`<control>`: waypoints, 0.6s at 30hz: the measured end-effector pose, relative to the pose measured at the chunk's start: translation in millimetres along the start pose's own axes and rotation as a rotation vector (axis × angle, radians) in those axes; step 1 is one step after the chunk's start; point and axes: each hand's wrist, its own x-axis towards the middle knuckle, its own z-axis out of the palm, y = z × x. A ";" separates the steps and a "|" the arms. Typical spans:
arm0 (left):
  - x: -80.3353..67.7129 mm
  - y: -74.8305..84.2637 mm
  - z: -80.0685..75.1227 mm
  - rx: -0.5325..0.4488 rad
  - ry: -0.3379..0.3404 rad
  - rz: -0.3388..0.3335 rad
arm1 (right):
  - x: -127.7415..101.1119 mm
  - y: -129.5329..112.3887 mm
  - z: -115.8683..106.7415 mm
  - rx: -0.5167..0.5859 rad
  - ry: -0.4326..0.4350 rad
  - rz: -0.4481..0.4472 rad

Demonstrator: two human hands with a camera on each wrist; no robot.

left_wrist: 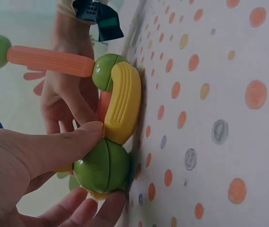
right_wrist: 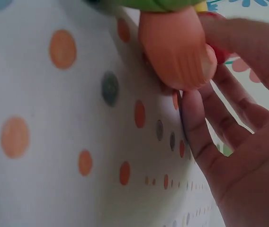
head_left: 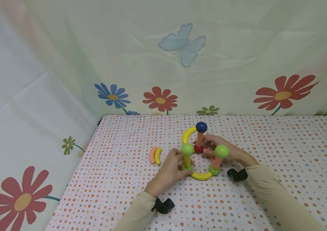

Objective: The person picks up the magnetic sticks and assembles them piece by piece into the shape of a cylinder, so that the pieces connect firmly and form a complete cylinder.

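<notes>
Here, in the head view, a toy frame of rods and balls stands on the dotted tablecloth (head_left: 123, 192). The left hand (head_left: 170, 171) curls round the yellow post (head_left: 187, 160) under a green ball (head_left: 187, 149), at about seven o'clock of the frame. The right hand (head_left: 227, 152) reaches in from four o'clock, its fingers near the red ball (head_left: 198, 149) at the foot of the orange post (head_left: 200, 138) that carries the blue ball (head_left: 201, 127). A yellow arc (head_left: 202, 175) lies at six o'clock, and two spare curved pieces (head_left: 155, 155) lie apart at nine o'clock.

From the left wrist, the left thumb presses the joint where the yellow arc (left_wrist: 124, 109) meets the green base ball (left_wrist: 102, 165), with fingers curled under that ball. An orange rod (left_wrist: 49, 60) with green ends lies at twelve o'clock.

From the right wrist, an orange rod end (right_wrist: 174, 47) fills the top, and the right hand's fingers (right_wrist: 205, 137) lie loosely extended beside it; whether they pinch anything I cannot tell.

I judge the step to be steadying the base ring while a joint is seated. The next move calls for holding the green base ball still and pressing gently, lest the upright posts tip.
</notes>
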 end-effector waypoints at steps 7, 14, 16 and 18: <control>0.0 3.8 1.7 0.059 0.032 -0.007 | -1.0 3.1 1.5 -0.010 0.002 -0.022; 5.2 5.7 -0.8 0.048 0.023 -0.045 | -10.4 7.8 -0.8 0.018 0.005 0.014; 8.2 4.9 -2.6 0.051 0.020 -0.049 | -15.1 8.6 -0.9 0.023 0.017 0.038; 11.5 3.6 -4.8 0.046 0.018 -0.049 | -19.6 9.1 -1.3 0.025 0.035 0.056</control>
